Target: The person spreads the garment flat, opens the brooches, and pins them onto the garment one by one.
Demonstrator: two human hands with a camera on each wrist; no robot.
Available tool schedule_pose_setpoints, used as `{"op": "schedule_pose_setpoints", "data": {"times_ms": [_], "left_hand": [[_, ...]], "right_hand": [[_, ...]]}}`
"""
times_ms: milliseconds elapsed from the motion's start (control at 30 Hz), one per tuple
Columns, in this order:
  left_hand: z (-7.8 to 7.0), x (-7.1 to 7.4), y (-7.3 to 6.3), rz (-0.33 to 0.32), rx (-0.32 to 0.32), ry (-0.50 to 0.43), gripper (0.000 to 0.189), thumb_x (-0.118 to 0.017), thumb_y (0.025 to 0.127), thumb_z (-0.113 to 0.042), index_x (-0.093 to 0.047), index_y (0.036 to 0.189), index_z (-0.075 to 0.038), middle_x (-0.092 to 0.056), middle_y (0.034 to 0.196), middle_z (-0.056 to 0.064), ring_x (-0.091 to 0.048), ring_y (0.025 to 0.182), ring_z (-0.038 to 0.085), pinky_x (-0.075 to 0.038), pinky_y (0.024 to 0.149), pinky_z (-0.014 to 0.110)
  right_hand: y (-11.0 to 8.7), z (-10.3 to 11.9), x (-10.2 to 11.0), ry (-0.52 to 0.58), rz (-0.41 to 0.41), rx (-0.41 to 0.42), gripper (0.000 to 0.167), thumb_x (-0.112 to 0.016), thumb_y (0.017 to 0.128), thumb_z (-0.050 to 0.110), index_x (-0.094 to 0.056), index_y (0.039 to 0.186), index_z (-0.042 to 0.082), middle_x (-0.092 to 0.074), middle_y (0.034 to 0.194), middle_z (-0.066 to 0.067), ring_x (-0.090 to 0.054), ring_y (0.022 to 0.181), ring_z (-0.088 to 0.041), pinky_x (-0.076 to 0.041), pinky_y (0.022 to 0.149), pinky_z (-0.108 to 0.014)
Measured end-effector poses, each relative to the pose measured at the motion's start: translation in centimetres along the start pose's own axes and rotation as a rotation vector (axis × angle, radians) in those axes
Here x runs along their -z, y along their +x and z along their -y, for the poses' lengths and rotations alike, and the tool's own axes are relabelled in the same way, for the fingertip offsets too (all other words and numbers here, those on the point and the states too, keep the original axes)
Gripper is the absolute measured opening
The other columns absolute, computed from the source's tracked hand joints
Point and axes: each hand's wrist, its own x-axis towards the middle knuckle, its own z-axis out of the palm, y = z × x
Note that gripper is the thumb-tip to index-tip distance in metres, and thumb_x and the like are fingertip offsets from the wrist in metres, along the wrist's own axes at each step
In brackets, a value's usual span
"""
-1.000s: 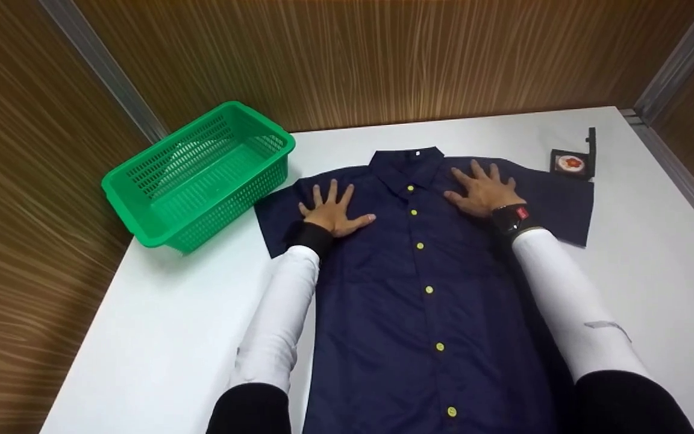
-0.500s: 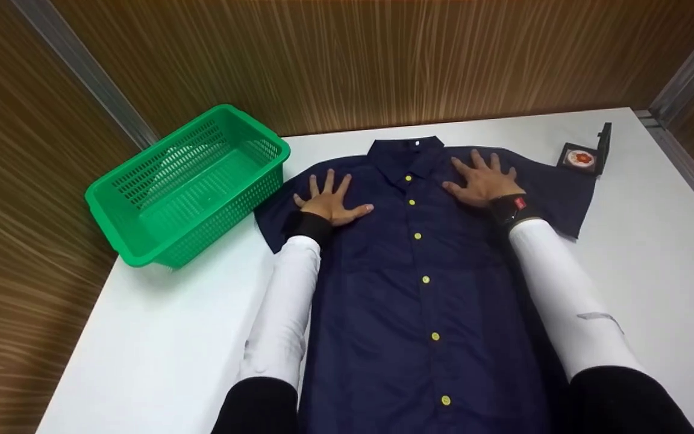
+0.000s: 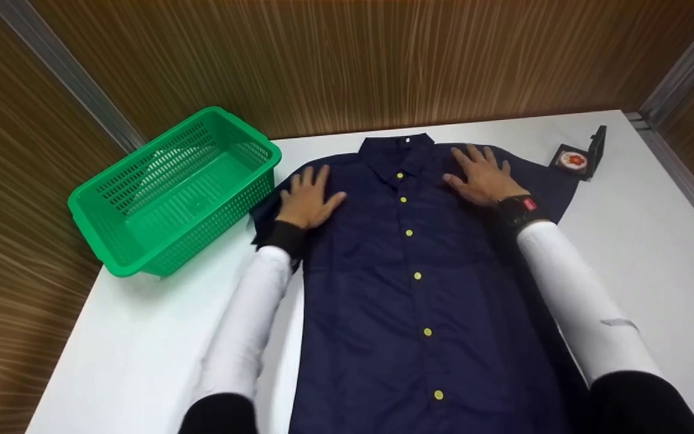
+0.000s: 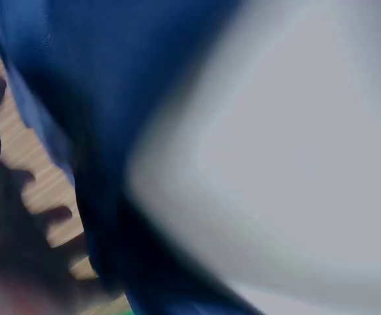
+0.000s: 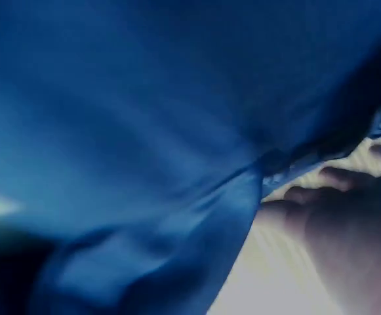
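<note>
A short-sleeved navy cloth shirt [image 3: 380,259] lies front up across the middle of the white counter [image 3: 148,337], apparently buttoned. The left hand [image 3: 306,203] and right hand [image 3: 483,178] lie at its far shoulders, grip spread on both. Laying-out looks nearly done; faint creases are left to smooth.

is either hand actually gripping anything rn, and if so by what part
Nothing is held: the left hand and right hand lie spread over the navy shirt, near its shoulders, with no cloth visibly pinched.
</note>
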Motion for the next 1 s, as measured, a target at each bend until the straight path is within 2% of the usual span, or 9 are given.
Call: {"op": "schedule_pose_setpoints", "data": {"times_ms": [67, 133, 233, 367, 533, 667, 833, 900, 1000], "left_hand": [[1.5, 0.2, -0.7, -0.088, 0.031, 0.03, 0.075, -0.045, 0.105, -0.056, -0.026, 0.163, -0.012, -0.028, 0.165, 0.023, -0.028, 0.153, 0.043, -0.031, 0.116, 0.068], [2.6, 0.4, -1.2, -0.115, 0.064, 0.065, 0.072, -0.047, 0.106, -0.053, -0.031, 0.16, -0.008, -0.032, 0.162, 0.024, -0.032, 0.15, 0.042, -0.033, 0.114, 0.067], [3.4, 0.5, -1.0, -0.067, 0.097, 0.079, 0.077, -0.044, 0.105, -0.057, -0.028, 0.161, -0.007, -0.027, 0.165, 0.024, -0.029, 0.151, 0.042, -0.03, 0.116, 0.068], [3.1, 0.0, 0.6, 0.014, 0.137, 0.044, 0.087, -0.041, 0.102, -0.065, -0.02, 0.165, -0.008, -0.016, 0.171, 0.024, -0.019, 0.157, 0.044, -0.018, 0.124, 0.068], [2.6, 0.0, 1.9, 0.068, 0.153, -0.007, 0.095, -0.04, 0.1, -0.07, -0.015, 0.166, -0.007, -0.011, 0.172, 0.026, -0.013, 0.159, 0.046, -0.011, 0.127, 0.065], [3.8, 0.7, 1.5, 0.056, 0.173, -0.019, 0.095, -0.042, 0.099, -0.071, -0.017, 0.166, -0.009, -0.011, 0.171, 0.026, -0.011, 0.159, 0.047, -0.013, 0.127, 0.065], [5.5, 1.4, 0.4, 0.057, 0.216, -0.016, 0.093, -0.041, 0.1, -0.069, -0.013, 0.167, -0.01, -0.007, 0.173, 0.026, -0.006, 0.16, 0.049, -0.012, 0.127, 0.066], [5.6, 1.5, 0.3, 0.053, 0.209, -0.011, 0.089, -0.039, 0.103, -0.066, -0.011, 0.167, -0.01, -0.005, 0.173, 0.025, -0.004, 0.16, 0.049, -0.011, 0.127, 0.066], [5.1, 1.1, 1.0, 0.041, 0.145, -0.005, 0.088, -0.035, 0.104, -0.067, -0.009, 0.167, -0.011, -0.002, 0.173, 0.024, -0.002, 0.16, 0.051, -0.011, 0.126, 0.069]], "right_hand": [[-0.8, -0.4, 0.1, -0.002, -0.072, 0.001, 0.071, -0.044, 0.107, 0.046, -0.022, 0.165, 0.011, -0.015, 0.17, -0.027, -0.012, 0.155, -0.057, -0.014, 0.115, -0.083], [-1.5, -1.2, 0.5, -0.009, -0.127, -0.026, 0.067, -0.045, 0.107, 0.039, -0.027, 0.162, 0.005, -0.022, 0.167, -0.03, -0.02, 0.152, -0.058, -0.021, 0.112, -0.082], [-2.5, -3.1, 1.2, -0.003, -0.139, -0.103, 0.068, -0.041, 0.107, 0.041, -0.027, 0.159, 0.0, -0.025, 0.163, -0.034, -0.023, 0.147, -0.062, -0.024, 0.109, -0.083], [-3.7, -5.9, 1.5, 0.023, -0.097, -0.193, 0.076, -0.038, 0.107, 0.05, -0.021, 0.16, -0.002, -0.019, 0.162, -0.038, -0.015, 0.146, -0.066, -0.017, 0.108, -0.086], [-5.4, -8.5, 1.5, 0.017, -0.025, -0.225, 0.091, -0.034, 0.104, 0.064, -0.014, 0.161, -0.004, -0.009, 0.164, -0.04, -0.006, 0.148, -0.068, -0.011, 0.107, -0.089], [-5.3, -9.0, 1.6, 0.023, 0.021, -0.219, 0.105, -0.03, 0.098, 0.077, -0.007, 0.163, -0.001, -0.001, 0.167, -0.037, 0.002, 0.149, -0.069, -0.004, 0.107, -0.09], [-4.5, -9.0, 2.0, 0.02, 0.07, -0.208, 0.108, -0.025, 0.097, 0.081, -0.001, 0.164, 0.001, 0.007, 0.168, -0.034, 0.011, 0.148, -0.07, 0.002, 0.108, -0.089], [-4.3, -8.9, 2.2, 0.013, 0.079, -0.207, 0.107, -0.024, 0.097, 0.081, 0.0, 0.164, 0.001, 0.009, 0.167, -0.036, 0.012, 0.147, -0.07, 0.003, 0.108, -0.089], [-4.2, -8.1, 2.2, 0.01, 0.047, -0.194, 0.104, -0.027, 0.099, 0.077, -0.003, 0.164, 0.0, 0.008, 0.166, -0.038, 0.011, 0.149, -0.069, 0.002, 0.109, -0.088]]}}
